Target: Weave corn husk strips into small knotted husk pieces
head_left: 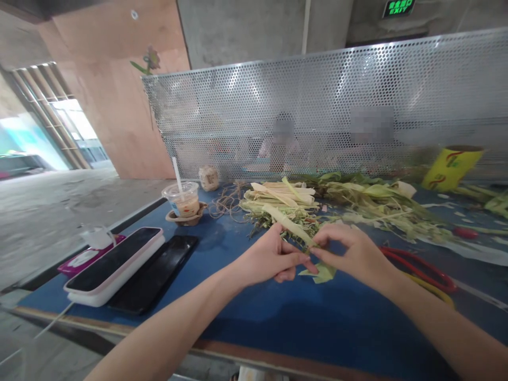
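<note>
Both hands are above the near middle of the blue table, meeting at a pale green corn husk strip (291, 225). My right hand (349, 251) pinches the strip near its lower end between thumb and fingertips. My left hand (273, 256) grips it from the other side, its thumb along the underside and its fingers curled. A loose green end (323, 272) of husk hangs below the fingertips. Just beyond the hands lies a pile of folded husk pieces (278, 194), with thin greenish stems beneath it.
On the left are a white-cased phone (115, 259), a black phone (154, 272), a purple packet (79, 259) and an iced drink (182, 201). Twine (228, 201) lies by the pile. Loose husks (369, 196), a yellow roll (452, 168) and red-handled scissors (424, 267) lie right. A perforated metal screen (246, 116) stands behind.
</note>
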Tool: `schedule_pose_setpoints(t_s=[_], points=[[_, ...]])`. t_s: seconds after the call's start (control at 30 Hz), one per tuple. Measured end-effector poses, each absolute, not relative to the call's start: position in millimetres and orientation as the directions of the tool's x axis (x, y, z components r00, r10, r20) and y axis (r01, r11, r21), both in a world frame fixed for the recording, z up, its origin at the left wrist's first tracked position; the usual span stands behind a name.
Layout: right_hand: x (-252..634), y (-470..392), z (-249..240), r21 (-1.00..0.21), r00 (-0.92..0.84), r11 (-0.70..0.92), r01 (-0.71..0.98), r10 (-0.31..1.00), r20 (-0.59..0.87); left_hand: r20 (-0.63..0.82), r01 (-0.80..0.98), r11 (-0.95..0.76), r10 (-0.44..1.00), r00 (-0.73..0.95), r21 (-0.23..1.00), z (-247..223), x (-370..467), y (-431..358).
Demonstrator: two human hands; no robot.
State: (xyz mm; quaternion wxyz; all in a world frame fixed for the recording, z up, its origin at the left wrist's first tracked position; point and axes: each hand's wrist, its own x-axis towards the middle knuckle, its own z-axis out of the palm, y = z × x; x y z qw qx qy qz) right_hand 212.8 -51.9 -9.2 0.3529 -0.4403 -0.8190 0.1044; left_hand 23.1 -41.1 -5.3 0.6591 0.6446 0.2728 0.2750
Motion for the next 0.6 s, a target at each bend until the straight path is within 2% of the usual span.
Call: schedule_pose_setpoints(t_s=[0.23,0.4,0.5,0.6], points=[[211.3,-52.4,-4.7,-0.628,-0.270,0.511,0.586,0.855,0.443,0.028,-0.016,-0.023,0.720,0.694,1.000,-1.6,19.9,-41.6],[210.0,-52.7,-9.6,-0.776,-0.314,0.400,0.488,0.910,0.271,-0.024,0.044,-0.008,0.731,0.682,0.999,3.1,20.0,-42.7],[207.2,-56.0,-8.7,-0.798,-0.368,0.387,0.461,0.902,0.225,-0.034,0.037,0.013,0.767,0.641,0.999,4.8,22.3,-42.4],[202.5,-60.4,-5.8,-0.801,-0.353,0.378,0.464,0.908,0.224,-0.004,0.099,-0.064,0.821,0.571,0.993,4.7,22.6,-41.1]])
